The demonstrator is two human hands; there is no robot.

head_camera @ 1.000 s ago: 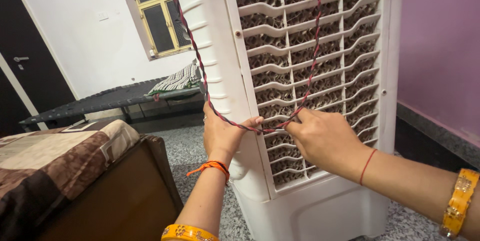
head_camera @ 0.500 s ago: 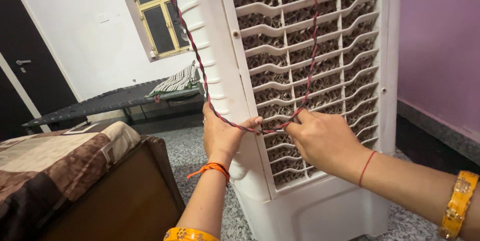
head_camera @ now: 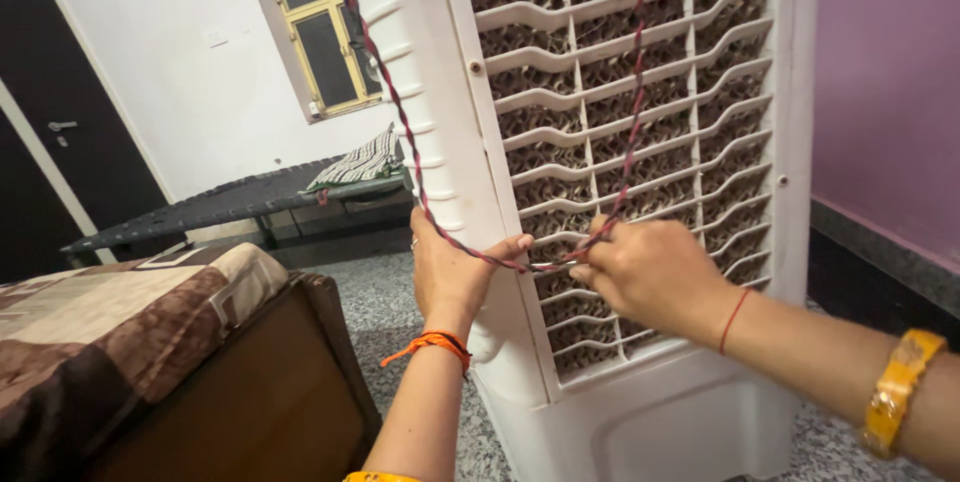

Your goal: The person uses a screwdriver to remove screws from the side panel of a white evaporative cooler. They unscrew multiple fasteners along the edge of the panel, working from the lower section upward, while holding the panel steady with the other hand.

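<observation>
Nothing much had shifted since a moment earlier: my hands stayed at the same spot on the white air cooler (head_camera: 520, 342). My left hand (head_camera: 452, 267) was curled around the cooler's corner edge, thumb pressing the red-and-black twisted cord (head_camera: 400, 122) against it. My right hand (head_camera: 650, 272) pinched the cord's other strand at the grille (head_camera: 620, 92). A brown bed (head_camera: 120, 342) stood to my left.

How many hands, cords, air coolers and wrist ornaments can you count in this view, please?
Hands: 2, left hand and right hand
Twisted red-and-black cord: 1
White air cooler: 1
Wrist threads: 2, orange thread and red thread
Orange bangle: 1 fully seen; another barely shows at the bottom edge
Total: 7
</observation>
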